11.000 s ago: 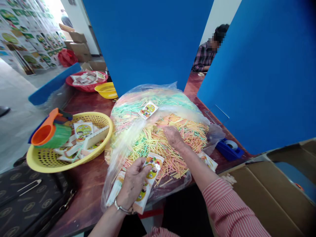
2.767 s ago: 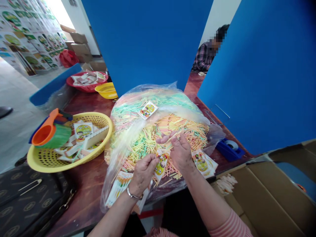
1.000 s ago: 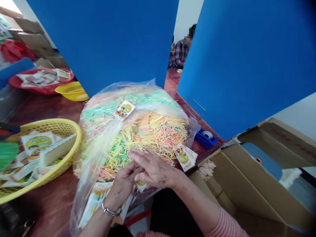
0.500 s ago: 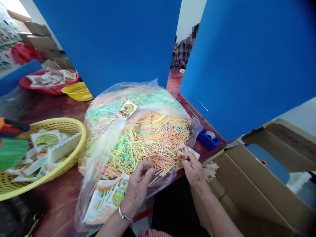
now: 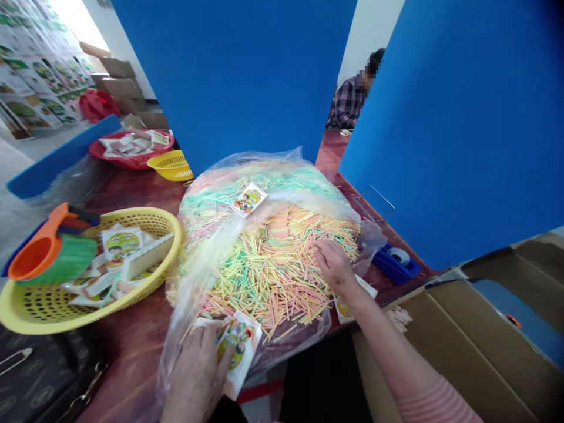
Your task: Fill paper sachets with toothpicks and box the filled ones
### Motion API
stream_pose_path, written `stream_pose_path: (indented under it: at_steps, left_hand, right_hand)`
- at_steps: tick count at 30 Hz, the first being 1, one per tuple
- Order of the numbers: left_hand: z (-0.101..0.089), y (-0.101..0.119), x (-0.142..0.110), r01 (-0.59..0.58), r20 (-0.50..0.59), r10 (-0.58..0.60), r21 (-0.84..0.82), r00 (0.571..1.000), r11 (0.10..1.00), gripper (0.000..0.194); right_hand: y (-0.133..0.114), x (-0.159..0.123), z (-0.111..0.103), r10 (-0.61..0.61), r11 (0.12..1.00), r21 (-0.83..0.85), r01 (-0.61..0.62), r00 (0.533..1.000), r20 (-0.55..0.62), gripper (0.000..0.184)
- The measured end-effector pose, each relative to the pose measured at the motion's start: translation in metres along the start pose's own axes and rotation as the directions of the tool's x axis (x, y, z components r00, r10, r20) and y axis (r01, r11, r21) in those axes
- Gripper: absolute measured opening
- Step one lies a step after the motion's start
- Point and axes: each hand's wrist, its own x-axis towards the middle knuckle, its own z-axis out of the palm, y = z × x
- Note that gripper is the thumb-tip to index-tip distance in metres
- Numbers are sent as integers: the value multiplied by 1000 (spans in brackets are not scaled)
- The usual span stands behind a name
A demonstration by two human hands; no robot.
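Observation:
A heap of thin pastel sticks [image 5: 264,276] lies in an opened clear plastic bag [image 5: 198,241]. My right hand [image 5: 337,270] is on the right side of the heap, its fingers bent together with the tips among the sticks; whatever is between them is hidden. At the bag's front left corner, my left hand [image 5: 198,370] has its fingers closed at the edge of a printed paper packet [image 5: 240,346], which lies tilted there. Another printed packet [image 5: 344,308] sits by the table edge, partly behind my right forearm. A small printed packet [image 5: 249,200] rests on top of the bag.
A yellow basket [image 5: 170,258] with packets and an orange scoop [image 5: 37,252] stands left. Behind it are a red basket [image 5: 132,161] and a yellow one [image 5: 171,165]. A tape dispenser [image 5: 396,264] and cardboard box [image 5: 423,341] are right. Blue panels [image 5: 247,76] rise behind; a person [image 5: 348,103] sits beyond.
My left hand has moved down and left from the front of the heap to the packets. My right hand has left the packet at the table edge and reached onto the sticks. The view has shifted left.

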Motion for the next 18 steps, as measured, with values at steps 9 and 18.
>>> stream_pose_path:
  at_steps: [9, 18]
  left_hand:
    - [11, -2, 12, 81, 161, -76, -27, 984, 996, 11]
    - [-2, 7, 20, 63, 169, -72, 57, 983, 996, 9]
  right_hand:
    - [-18, 84, 69, -70, 938, -275, 211, 892, 447, 24]
    - [-32, 86, 85, -21, 881, -405, 246, 874, 486, 21]
